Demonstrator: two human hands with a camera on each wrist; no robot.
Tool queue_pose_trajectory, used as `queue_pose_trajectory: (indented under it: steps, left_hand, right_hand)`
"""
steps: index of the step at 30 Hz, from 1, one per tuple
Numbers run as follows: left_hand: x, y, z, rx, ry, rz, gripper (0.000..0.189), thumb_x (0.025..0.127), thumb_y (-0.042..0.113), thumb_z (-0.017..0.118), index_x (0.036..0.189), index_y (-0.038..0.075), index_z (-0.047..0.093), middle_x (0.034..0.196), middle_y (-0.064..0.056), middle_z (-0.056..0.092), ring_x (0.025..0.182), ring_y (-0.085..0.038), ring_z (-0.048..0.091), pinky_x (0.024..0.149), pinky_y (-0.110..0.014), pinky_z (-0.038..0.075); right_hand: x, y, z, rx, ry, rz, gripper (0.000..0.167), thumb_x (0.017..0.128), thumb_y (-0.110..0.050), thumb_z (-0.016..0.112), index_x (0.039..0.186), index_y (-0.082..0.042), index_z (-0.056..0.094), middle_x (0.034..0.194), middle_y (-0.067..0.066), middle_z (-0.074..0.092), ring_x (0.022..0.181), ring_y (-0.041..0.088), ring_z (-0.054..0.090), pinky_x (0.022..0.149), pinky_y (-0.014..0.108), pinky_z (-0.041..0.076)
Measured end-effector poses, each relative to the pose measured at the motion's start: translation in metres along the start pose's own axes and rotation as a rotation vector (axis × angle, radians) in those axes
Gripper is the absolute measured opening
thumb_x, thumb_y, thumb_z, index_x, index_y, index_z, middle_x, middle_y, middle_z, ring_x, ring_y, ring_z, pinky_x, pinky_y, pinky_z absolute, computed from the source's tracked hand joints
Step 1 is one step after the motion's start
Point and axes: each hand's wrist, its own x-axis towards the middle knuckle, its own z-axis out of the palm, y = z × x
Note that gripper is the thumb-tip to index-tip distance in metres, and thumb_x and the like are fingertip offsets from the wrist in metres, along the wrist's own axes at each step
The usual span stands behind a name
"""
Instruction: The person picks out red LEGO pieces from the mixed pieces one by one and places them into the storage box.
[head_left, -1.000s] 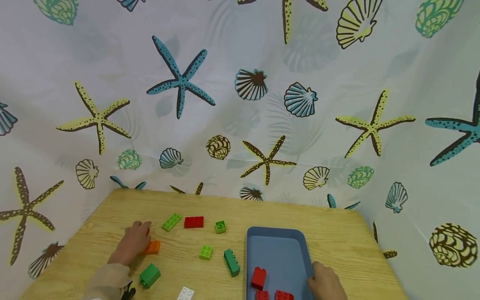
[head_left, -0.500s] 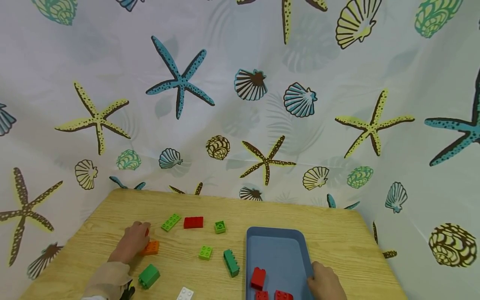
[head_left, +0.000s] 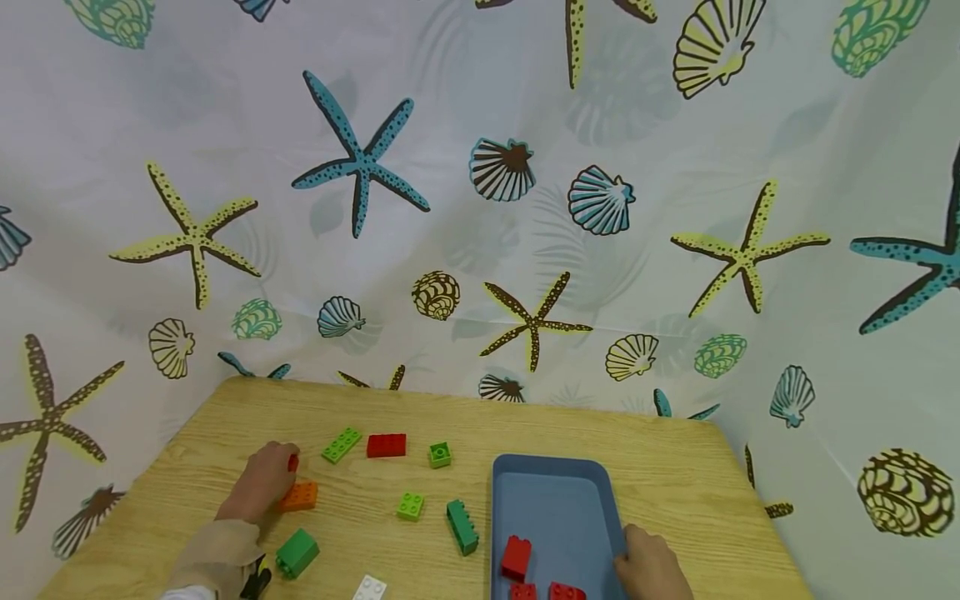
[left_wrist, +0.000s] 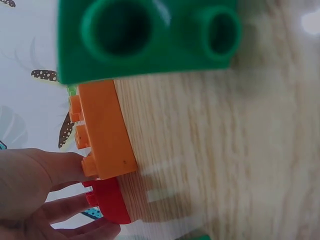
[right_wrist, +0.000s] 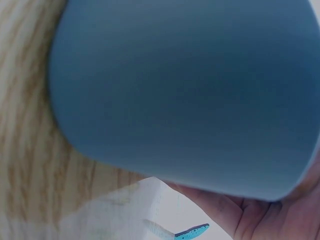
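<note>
On the left side of the table, my left hand (head_left: 258, 481) holds a small red toy brick (head_left: 293, 462), mostly covered by the fingers in the head view. The left wrist view has this red brick (left_wrist: 111, 200) between thumb and fingers, low against the wood. Right beside it lies an orange brick (head_left: 299, 497), close to the thumb. A green brick (head_left: 297, 553) lies nearer, by the left wrist. My right hand (head_left: 651, 562) grips the right edge of a blue-grey tray (head_left: 551, 463); its outer wall (right_wrist: 185, 100) fills the right wrist view.
Several red bricks (head_left: 516, 558) sit in the tray's near part. Between tray and left hand lie a long lime brick (head_left: 342, 446), a red brick (head_left: 386, 445), two small lime bricks (head_left: 410, 506), a dark green brick (head_left: 462, 527) and a white brick (head_left: 370, 588). A patterned curtain stands behind.
My left hand has shifted very slightly, and more of the red brick shows past its fingers. The right hand and tray stay put.
</note>
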Motion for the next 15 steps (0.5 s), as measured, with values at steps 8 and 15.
queue_pose_trajectory:
  steps: [8,15]
  left_hand:
    - [0.0022,-0.0036,0.0008,-0.004,-0.022,0.000,0.029,0.087,-0.009,0.059,0.115,-0.015,0.063,0.106,-0.031,0.065,0.093,-0.038,0.062,0.079,-0.048,0.053]
    - [0.0015,-0.0032,0.0009,0.016,-0.007,0.004,0.029,0.087,-0.008,0.061,0.115,-0.013,0.065,0.110,-0.032,0.065,0.099,-0.043,0.062,0.085,-0.053,0.053]
  right_hand:
    - [-0.0006,-0.0012,0.0000,0.002,-0.007,0.010,0.003,0.082,0.000,0.059,0.082,0.003,0.061,0.068,0.008,0.061,0.060,0.019,0.051,0.054,0.033,0.042]
    - [-0.0006,-0.0028,-0.0008,0.011,-0.011,0.007,0.004,0.082,-0.001,0.060,0.081,0.003,0.060,0.067,0.007,0.061,0.060,0.018,0.050,0.054,0.032,0.042]
